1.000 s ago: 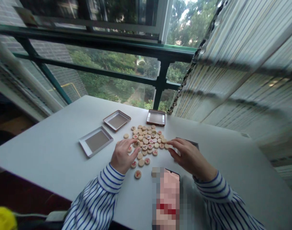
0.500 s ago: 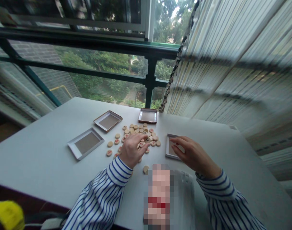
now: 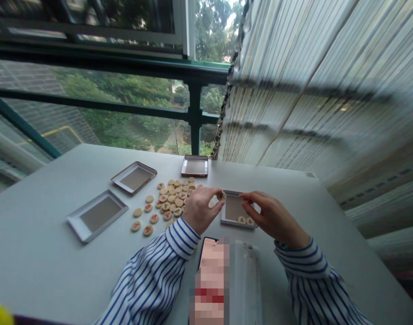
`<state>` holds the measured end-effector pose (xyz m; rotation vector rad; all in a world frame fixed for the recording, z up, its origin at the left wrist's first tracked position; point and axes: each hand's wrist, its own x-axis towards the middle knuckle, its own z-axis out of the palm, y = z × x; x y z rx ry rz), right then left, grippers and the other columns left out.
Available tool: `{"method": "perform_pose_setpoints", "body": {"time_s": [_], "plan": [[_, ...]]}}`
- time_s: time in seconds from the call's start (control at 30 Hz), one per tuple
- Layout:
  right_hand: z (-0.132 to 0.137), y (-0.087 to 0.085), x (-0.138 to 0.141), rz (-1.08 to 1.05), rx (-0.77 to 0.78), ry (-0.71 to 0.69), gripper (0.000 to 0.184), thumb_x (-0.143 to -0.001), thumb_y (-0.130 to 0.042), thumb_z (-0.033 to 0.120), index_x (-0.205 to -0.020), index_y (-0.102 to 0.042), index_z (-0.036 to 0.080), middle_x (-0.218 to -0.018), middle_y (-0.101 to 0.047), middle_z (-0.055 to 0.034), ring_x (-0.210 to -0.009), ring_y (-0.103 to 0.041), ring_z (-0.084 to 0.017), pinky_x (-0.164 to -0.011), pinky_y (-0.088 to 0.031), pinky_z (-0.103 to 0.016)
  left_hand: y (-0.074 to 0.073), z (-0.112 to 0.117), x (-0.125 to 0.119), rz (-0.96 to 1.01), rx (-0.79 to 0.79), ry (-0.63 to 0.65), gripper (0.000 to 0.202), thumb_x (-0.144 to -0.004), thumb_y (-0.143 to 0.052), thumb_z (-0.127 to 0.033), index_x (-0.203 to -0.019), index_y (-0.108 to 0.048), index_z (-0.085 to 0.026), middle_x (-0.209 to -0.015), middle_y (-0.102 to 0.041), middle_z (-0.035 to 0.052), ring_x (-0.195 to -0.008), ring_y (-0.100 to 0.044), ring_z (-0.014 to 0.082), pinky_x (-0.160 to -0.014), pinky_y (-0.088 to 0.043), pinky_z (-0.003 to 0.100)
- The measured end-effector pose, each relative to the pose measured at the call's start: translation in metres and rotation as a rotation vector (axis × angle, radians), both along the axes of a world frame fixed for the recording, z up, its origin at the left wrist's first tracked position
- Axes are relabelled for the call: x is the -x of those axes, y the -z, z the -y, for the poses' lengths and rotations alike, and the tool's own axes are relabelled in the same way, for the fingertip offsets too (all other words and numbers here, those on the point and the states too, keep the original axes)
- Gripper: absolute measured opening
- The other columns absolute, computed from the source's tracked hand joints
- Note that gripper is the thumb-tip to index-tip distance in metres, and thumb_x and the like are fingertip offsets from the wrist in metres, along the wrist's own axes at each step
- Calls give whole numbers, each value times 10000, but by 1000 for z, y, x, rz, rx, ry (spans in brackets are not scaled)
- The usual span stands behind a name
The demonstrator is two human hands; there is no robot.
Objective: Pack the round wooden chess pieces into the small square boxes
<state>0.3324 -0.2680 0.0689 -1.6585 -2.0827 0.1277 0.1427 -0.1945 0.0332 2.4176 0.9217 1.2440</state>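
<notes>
My left hand pinches one round wooden game piece between thumb and fingertips, just over the left rim of a small white tray. Two pieces lie in that tray's near end. My right hand hovers over the tray's right side with its fingers curled together; nothing shows in them. A pile of wooden pieces with red and dark marks lies on the white table to the left of my left hand.
Three more shallow trays lie on the table: a white one at the left, a brown-rimmed one behind it, another by the window. A phone lies near me. Window railing behind, a blind at right.
My left hand lifted a piece out of the pile and carried it right to the tray's edge. My right hand stayed by the tray. The view swung to the right.
</notes>
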Motion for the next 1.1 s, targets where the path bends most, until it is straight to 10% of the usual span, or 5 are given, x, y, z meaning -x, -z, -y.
{"method": "perform_pose_setpoints", "body": {"time_s": [1.1], "plan": [[-22,19,1,-139,197,-141,196,-840,-468,256,-957,-611,191,-808,-655,-31,-718,-577,-119,-619,-425,-220,45,6,-18,53,-14,80,183,-751,-598,-247,-916,-604,-165,-819,-680,57,-779,-613,176,-720,-473,325]]}}
